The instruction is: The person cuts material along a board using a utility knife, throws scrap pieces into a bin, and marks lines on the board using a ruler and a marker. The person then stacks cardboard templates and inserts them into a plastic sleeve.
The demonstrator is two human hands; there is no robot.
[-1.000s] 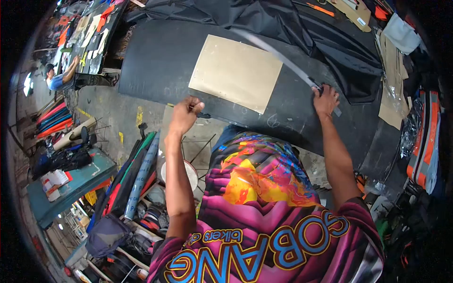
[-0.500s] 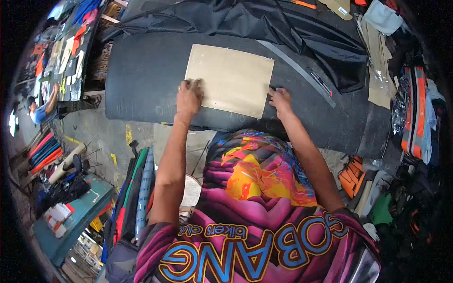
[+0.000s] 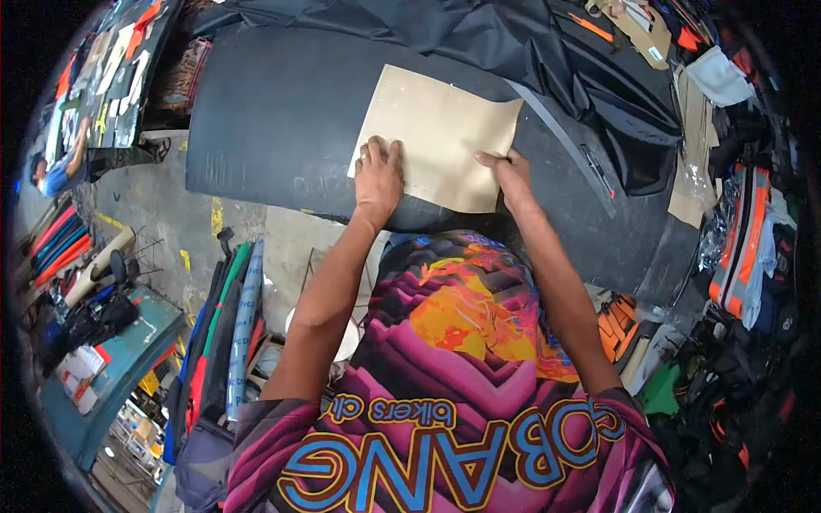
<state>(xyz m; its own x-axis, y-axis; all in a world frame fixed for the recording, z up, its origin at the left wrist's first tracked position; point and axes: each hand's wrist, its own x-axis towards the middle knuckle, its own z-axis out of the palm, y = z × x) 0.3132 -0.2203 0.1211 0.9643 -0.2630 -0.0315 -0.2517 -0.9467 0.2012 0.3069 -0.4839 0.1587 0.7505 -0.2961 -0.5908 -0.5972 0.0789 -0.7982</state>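
A beige sheet [image 3: 436,128], like thin card, lies on the dark work table [image 3: 265,120]. Its right side bends upward. My left hand [image 3: 379,178] rests on the sheet's left part, fingers spread over its surface. At the right edge, my right hand [image 3: 510,175] pinches the sheet, thumb on top and fingers partly hidden underneath. A long metal ruler [image 3: 560,132] lies on the table beyond my right hand, and a cutter knife [image 3: 599,171] sits against it.
Crumpled black fabric [image 3: 428,34] covers the table's far side. Brown card pieces [image 3: 693,145] and an orange-and-grey striped bundle [image 3: 742,239] are at the right. Fabric rolls [image 3: 224,325] stand at lower left. Another person [image 3: 62,171] is at a far-left table.
The sheet has shifted right in view and its right side now bends up. My right hand has closed on its edge; my left hand has moved right, staying on the sheet.
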